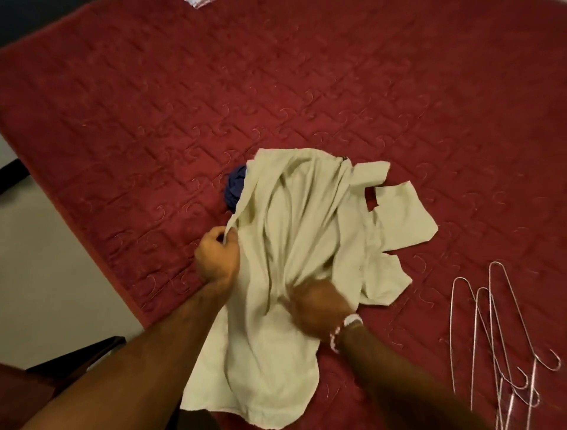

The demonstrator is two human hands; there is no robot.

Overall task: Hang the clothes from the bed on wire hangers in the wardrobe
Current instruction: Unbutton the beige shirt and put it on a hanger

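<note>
A pale cream shirt (306, 221) lies crumpled on the red quilted bed (306, 76). My left hand (217, 254) pinches its left edge, fingers curled round a strip of cloth. My right hand (319, 307), blurred, grips a bunch of the fabric near the shirt's middle; a bead bracelet sits on that wrist. A dark blue garment (234, 190) peeks out from under the shirt's far left side, mostly hidden. Several wire hangers (503, 337) lie in a loose pile on the bed to the right of my right arm.
The bed's left edge runs diagonally, with pale floor (46, 261) beyond it. A dark piece of furniture (76, 359) stands at the lower left by the bed. A bit of patterned cloth (199, 3) shows at the top edge.
</note>
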